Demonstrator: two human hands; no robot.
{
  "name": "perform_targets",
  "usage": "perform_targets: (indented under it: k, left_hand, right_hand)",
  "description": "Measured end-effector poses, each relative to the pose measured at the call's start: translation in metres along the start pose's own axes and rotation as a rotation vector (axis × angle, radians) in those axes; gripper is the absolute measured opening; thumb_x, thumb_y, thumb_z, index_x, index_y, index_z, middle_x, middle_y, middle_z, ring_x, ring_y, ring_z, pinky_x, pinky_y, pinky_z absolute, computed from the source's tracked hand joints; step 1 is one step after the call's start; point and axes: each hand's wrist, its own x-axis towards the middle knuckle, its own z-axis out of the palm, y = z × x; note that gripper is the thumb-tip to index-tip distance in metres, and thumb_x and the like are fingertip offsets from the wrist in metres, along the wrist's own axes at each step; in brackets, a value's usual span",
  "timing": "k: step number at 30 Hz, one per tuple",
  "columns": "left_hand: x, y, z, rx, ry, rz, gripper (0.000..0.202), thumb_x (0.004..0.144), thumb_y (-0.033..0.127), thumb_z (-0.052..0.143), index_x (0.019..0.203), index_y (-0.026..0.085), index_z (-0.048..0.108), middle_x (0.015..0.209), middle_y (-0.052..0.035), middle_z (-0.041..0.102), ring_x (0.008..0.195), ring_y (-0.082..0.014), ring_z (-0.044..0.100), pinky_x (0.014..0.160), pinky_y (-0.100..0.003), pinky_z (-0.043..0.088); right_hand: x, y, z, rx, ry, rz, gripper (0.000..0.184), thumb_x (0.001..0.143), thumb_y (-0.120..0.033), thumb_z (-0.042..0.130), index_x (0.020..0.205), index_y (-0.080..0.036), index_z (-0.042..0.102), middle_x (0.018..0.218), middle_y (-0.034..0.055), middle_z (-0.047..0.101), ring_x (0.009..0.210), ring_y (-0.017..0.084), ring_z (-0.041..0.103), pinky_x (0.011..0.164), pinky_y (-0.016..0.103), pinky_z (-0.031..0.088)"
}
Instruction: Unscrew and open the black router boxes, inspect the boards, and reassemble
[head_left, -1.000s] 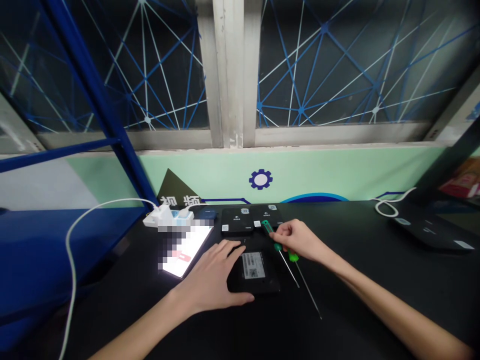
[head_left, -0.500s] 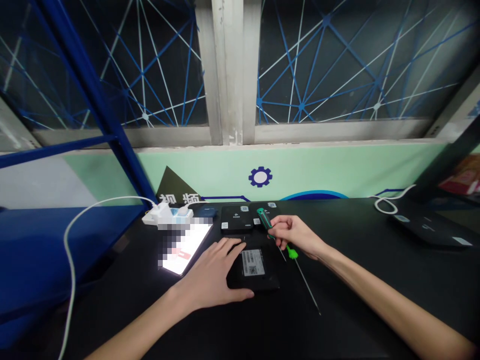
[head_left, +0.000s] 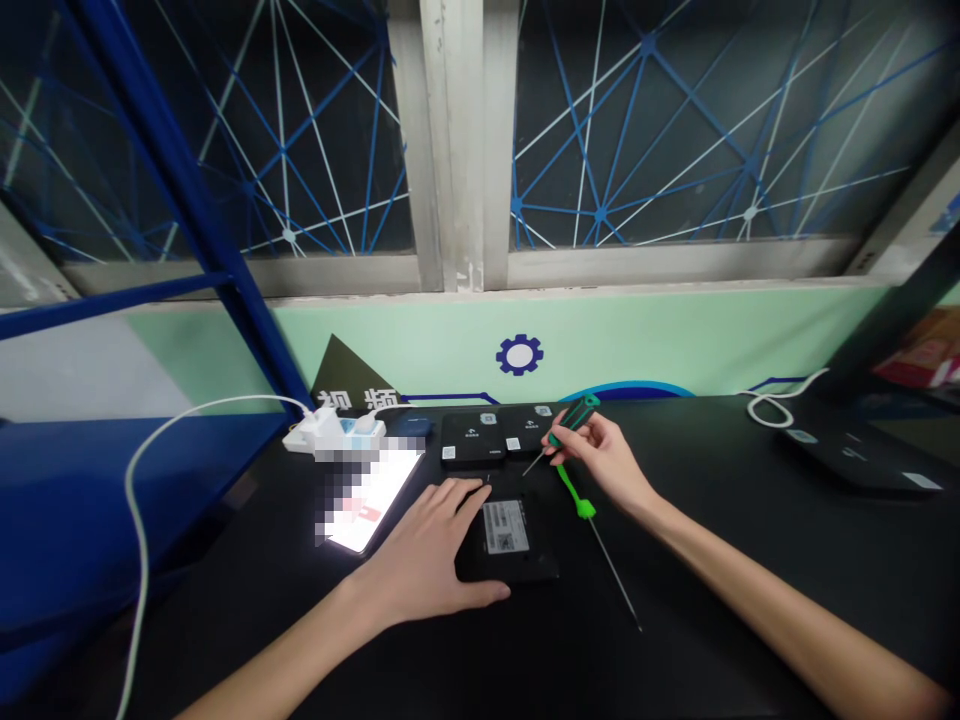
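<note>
Black box (head_left: 536, 545) shown with a white-grey label (head_left: 505, 527); raised screwdriver (head_left: 574, 413) handled in green and black; lying screwdriver (head_left: 576, 495) handled in bright green; table (head_left: 750, 470) black; wall (head_left: 675, 345) pale green, marked with a blue gear emblem (head_left: 519, 354); window panes (head_left: 675, 130) crossed by blue-and-white webbed lines.

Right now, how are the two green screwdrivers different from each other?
The held screwdriver is up in the right hand, tilted with its tip down-left; the lying screwdriver rests flat on the table. The held screwdriver's handle is dark green and black; the lying screwdriver's is bright green and slimmer. The lying screwdriver shows a longer shaft than the held screwdriver. Both have green on the handle and a thin metal shaft.
</note>
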Motion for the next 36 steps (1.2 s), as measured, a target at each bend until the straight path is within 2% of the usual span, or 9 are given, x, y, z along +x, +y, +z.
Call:
perform_targets:
  k: [3, 12, 18, 22, 25, 28, 32, 36]
  left_hand:
    - [0.000, 0.001, 0.001, -0.005, 0.000, 0.003, 0.091, 0.079, 0.072, 0.066, 0.152, 0.025, 0.037, 0.150, -0.0114, 0.044, 0.136, -0.0376, 0.042, 0.113, -0.055, 0.033]
    - [0.002, 0.001, 0.001, -0.019, -0.017, 0.009, 0.093, 0.080, 0.071, 0.066, 0.154, 0.025, 0.034, 0.152, -0.0116, 0.043, 0.138, -0.0362, 0.041, 0.113, -0.054, 0.034]
    - [0.002, 0.001, 0.001, -0.016, -0.024, 0.007, 0.091, 0.080, 0.068, 0.068, 0.152, 0.024, 0.036, 0.152, -0.0121, 0.042, 0.137, -0.0356, 0.041, 0.113, -0.051, 0.036]
    - [0.003, 0.002, 0.007, -0.016, 0.001, 0.024, 0.087, 0.081, 0.061, 0.069, 0.152, 0.023, 0.036, 0.152, -0.0131, 0.042, 0.138, -0.0367, 0.039, 0.114, -0.053, 0.033]
    - [0.004, 0.002, 0.014, -0.020, 0.024, 0.030, 0.089, 0.079, 0.058, 0.071, 0.152, 0.023, 0.034, 0.151, -0.0138, 0.042, 0.138, -0.0381, 0.039, 0.113, -0.055, 0.034]
    - [0.005, 0.001, 0.019, -0.030, 0.040, 0.028, 0.090, 0.078, 0.058, 0.071, 0.152, 0.023, 0.035, 0.150, -0.0136, 0.043, 0.136, -0.0377, 0.040, 0.113, -0.055, 0.033]
    - [0.006, 0.000, 0.019, -0.056, 0.032, 0.003, 0.092, 0.076, 0.061, 0.073, 0.152, 0.022, 0.036, 0.150, -0.0142, 0.042, 0.136, -0.0378, 0.040, 0.113, -0.055, 0.034]
    - [0.006, 0.000, 0.016, -0.091, 0.003, -0.008, 0.094, 0.074, 0.062, 0.075, 0.151, 0.023, 0.037, 0.151, -0.0139, 0.041, 0.137, -0.0383, 0.040, 0.113, -0.056, 0.034]
  right_hand:
    - [-0.002, 0.004, 0.002, -0.045, -0.014, -0.016, 0.034, 0.080, -0.045, 0.076, 0.090, -0.018, 0.059, 0.077, 0.0060, 0.073, 0.070, 0.019, 0.072, 0.065, 0.032, 0.062]
    - [-0.001, 0.007, 0.000, -0.098, -0.037, -0.057, 0.031, 0.085, -0.043, 0.072, 0.095, -0.019, 0.055, 0.073, 0.0025, 0.071, 0.067, 0.019, 0.072, 0.065, 0.032, 0.062]
    - [0.001, 0.005, -0.001, -0.089, -0.086, -0.046, 0.026, 0.085, -0.037, 0.070, 0.093, -0.019, 0.054, 0.075, 0.0018, 0.071, 0.068, 0.019, 0.072, 0.066, 0.033, 0.061]
    - [0.004, -0.005, 0.001, -0.155, -0.146, -0.029, 0.019, 0.083, -0.027, 0.067, 0.093, -0.020, 0.053, 0.072, 0.0006, 0.071, 0.066, 0.018, 0.072, 0.067, 0.032, 0.060]
    - [0.010, -0.012, 0.003, -0.202, -0.215, 0.000, 0.020, 0.082, -0.025, 0.067, 0.094, -0.019, 0.052, 0.072, 0.0008, 0.072, 0.061, 0.017, 0.071, 0.066, 0.032, 0.060]
    - [0.021, -0.016, 0.001, -0.209, -0.325, 0.038, 0.023, 0.084, -0.031, 0.068, 0.094, -0.018, 0.052, 0.074, 0.0026, 0.072, 0.064, 0.018, 0.071, 0.065, 0.032, 0.061]
    - [0.036, -0.021, -0.004, -0.213, -0.515, 0.089, 0.030, 0.088, -0.041, 0.069, 0.097, -0.017, 0.054, 0.078, 0.0054, 0.073, 0.070, 0.019, 0.073, 0.070, 0.035, 0.063]
    - [0.047, -0.025, -0.007, -0.200, -0.663, 0.132, 0.032, 0.089, -0.042, 0.069, 0.101, -0.016, 0.054, 0.083, 0.0064, 0.074, 0.075, 0.019, 0.075, 0.076, 0.038, 0.063]
